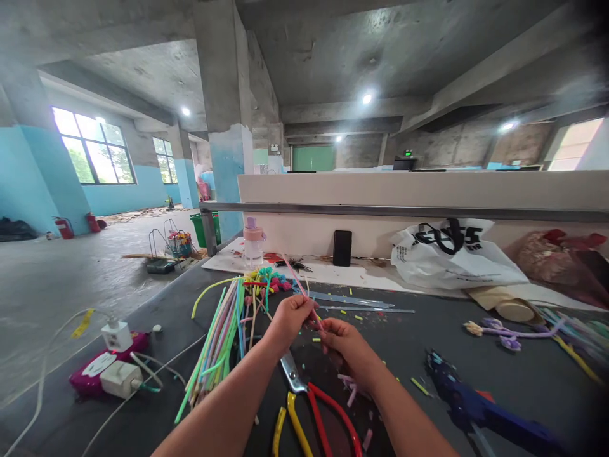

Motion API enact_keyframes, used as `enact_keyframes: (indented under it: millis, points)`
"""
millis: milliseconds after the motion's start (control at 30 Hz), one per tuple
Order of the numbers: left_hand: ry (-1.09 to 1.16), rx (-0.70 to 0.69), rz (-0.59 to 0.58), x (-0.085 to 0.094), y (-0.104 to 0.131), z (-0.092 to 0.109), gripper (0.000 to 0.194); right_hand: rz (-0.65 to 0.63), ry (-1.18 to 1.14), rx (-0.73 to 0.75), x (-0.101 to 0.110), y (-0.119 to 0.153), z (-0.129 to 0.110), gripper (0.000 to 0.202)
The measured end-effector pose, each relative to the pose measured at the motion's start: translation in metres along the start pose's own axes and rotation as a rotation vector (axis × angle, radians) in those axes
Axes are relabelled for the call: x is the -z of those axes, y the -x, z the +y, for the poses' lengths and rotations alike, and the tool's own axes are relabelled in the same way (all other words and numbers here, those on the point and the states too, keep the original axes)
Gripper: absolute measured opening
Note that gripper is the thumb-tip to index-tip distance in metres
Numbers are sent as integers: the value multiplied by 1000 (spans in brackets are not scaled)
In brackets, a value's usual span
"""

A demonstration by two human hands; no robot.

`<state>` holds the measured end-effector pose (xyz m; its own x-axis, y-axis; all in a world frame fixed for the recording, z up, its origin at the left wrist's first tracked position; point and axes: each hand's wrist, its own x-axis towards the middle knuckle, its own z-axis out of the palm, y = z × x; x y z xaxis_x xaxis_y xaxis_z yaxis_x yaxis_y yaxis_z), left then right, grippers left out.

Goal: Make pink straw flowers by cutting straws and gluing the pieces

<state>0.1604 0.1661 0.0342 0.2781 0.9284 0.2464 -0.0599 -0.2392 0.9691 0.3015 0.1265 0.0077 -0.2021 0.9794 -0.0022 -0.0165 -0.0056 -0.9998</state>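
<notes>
Over the middle of the dark table, my left hand (291, 320) pinches a thin pink pipe cleaner (295, 274) whose long end sticks up to the upper left. The fingers of my right hand (347, 346) close on the lower end of the same piece. Below my hands lies a cutting tool (294, 376) with silver blades and red handles; yellow handles (297, 422) show beside it. Left of my left forearm is a bundle of coloured pipe cleaners (223, 339), with knotted, bright-coloured pieces (269, 279) at its far end.
A blue glue gun (495, 412) lies at the right, near a purple flower-like piece (511, 333). Clear glue sticks (352, 299) lie behind my hands. A phone (342, 248), bottle (254, 244) and white bag (451, 254) stand along the back. A power strip (98, 365) with cables occupies the left.
</notes>
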Motion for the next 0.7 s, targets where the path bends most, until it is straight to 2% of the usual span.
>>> enact_keyframes:
  millis: [133,367,700]
  points:
    - [-81,-29,30,-2,0,-1,23,70,34,-15,1,-1,0,31]
    - [-134,-7,67,1,-1,-7,26,54,135,-16,-1,1,0,32]
    - [10,88,63,2,-4,-15,31,11,184,62,-3,6,-6,38]
